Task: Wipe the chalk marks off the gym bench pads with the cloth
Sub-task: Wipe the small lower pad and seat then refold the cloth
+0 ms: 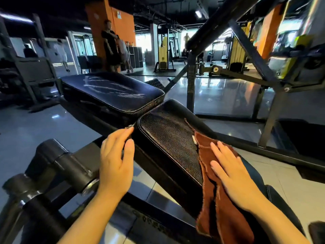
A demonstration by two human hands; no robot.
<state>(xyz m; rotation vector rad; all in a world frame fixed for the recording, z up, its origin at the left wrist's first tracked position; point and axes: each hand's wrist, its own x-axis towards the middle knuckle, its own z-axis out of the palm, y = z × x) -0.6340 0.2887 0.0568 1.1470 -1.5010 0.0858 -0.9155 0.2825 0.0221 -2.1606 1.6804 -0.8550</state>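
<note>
A black leather bench has two pads. The far pad [112, 92] carries white chalk marks [109, 87] across its top. The near pad [168, 138] is dark and shows almost no chalk. A brown cloth [223, 208] lies over the near pad's right side and hangs off its near edge. My right hand [230, 173] presses flat on the cloth with straight fingers. My left hand [116, 164] rests with relaxed fingers against the near pad's left corner, holding nothing.
Black foam rollers [52, 164] and the bench frame sit at the lower left. A slanted steel machine frame [246, 41] rises on the right. A glossy tiled floor [219, 92] surrounds the bench. People [112, 46] stand far back by an orange pillar.
</note>
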